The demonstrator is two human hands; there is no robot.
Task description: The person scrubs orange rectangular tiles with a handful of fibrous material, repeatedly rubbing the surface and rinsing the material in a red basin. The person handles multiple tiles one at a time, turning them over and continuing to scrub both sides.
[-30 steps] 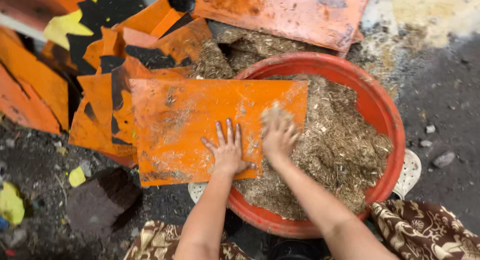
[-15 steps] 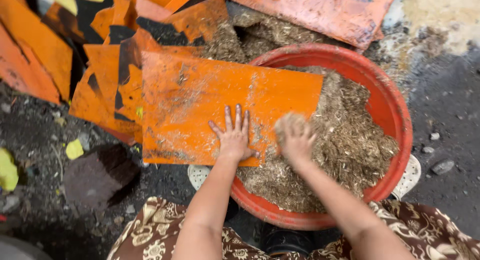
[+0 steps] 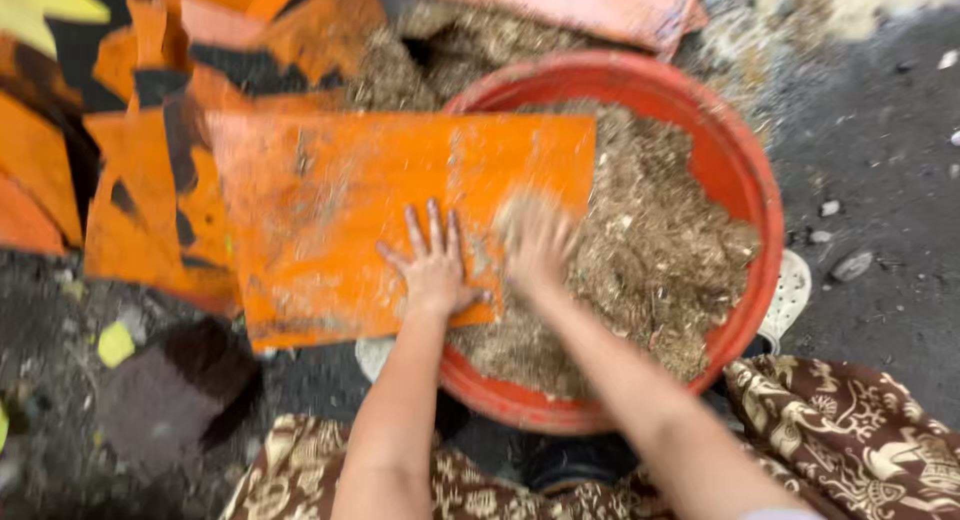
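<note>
**Hands on the board over the tub**

The left hand (image 3: 432, 270) lies flat, fingers spread wide, on the near right part of the orange board (image 3: 400, 215), which rests across the left rim of the red tub (image 3: 745, 190). The right hand (image 3: 538, 242), blurred, seems open at the board's right edge, touching the sawdust (image 3: 660, 260) in the tub.

Dark, gritty ground (image 3: 880, 180) under even daylight, strewn with small pale stones (image 3: 852, 266). A heap of orange and black sheet scraps (image 3: 120, 180) lies at the left, a yellow scrap (image 3: 115, 344) and a dark brown patch (image 3: 170, 395) below it, with loose sawdust (image 3: 840, 0) at the top right
</note>
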